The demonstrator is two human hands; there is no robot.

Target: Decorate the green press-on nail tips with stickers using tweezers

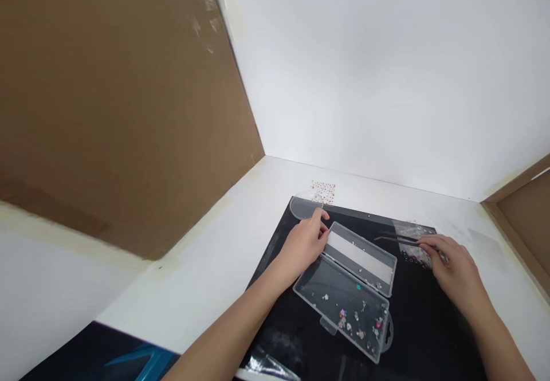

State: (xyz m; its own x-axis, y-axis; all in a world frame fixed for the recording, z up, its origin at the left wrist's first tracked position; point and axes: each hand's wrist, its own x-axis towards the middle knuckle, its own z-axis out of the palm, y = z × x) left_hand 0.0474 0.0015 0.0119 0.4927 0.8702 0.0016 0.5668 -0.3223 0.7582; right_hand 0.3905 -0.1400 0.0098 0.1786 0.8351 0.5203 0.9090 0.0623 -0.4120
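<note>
A clear plastic case (344,275) lies opened flat on a black mat, with small gems and flower-shaped charms (361,332) scattered mostly in its nearer half. The farther half holds a white strip (358,258) and a few tiny pieces. My left hand (303,243) is at the case's far left corner, fingers curled against its edge; part of the grip is hidden. In my right hand (455,266) is a pair of dark, thin-tipped tweezers (397,238), held level above the mat to the right of the case. Whether anything sits between the tips cannot be made out.
Beyond my left hand lies a clear rounded plastic piece (299,208) beside a sheet of small red stickers (324,192). A clear packet of small pieces (412,249) is under the tweezers. Cardboard panels (129,112) and a white wall (378,77) enclose the black mat (429,335).
</note>
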